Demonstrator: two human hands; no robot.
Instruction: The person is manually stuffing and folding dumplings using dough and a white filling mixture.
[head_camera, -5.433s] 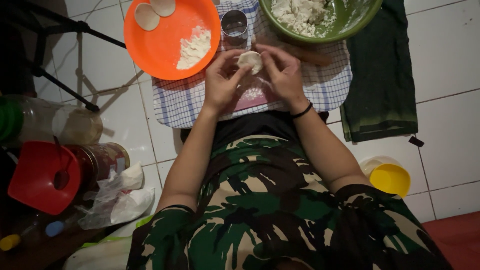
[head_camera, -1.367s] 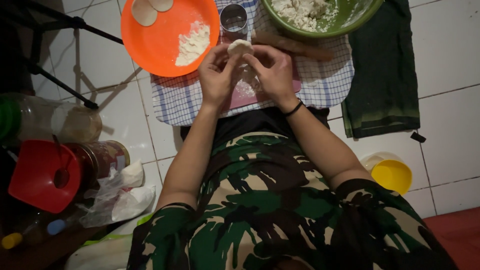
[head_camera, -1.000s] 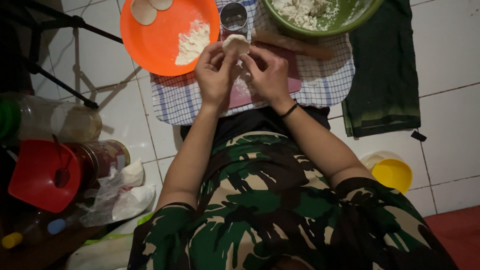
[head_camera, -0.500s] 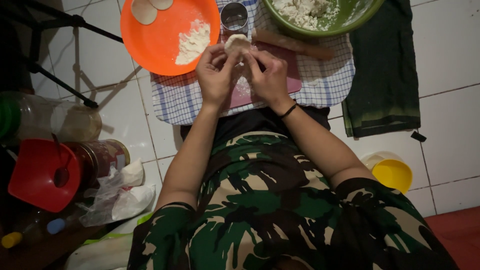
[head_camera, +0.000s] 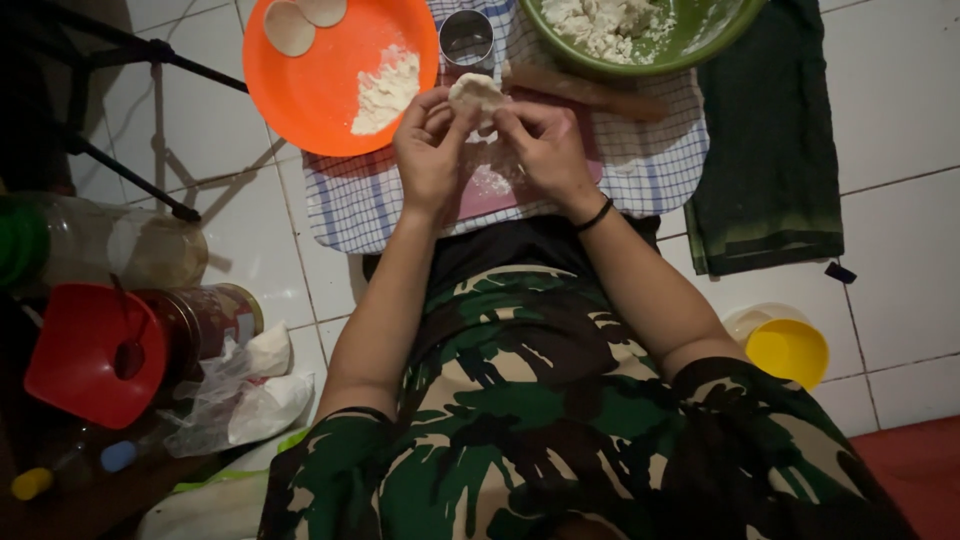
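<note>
two dough discs (head_camera: 304, 18), one orange plate (head_camera: 310, 95)

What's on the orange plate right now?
The orange plate holds a heap of white flour near its right side and two flat dough rounds at its far edge. The frame cuts off the plate's far rim, so anything beyond stays unseen.
</note>
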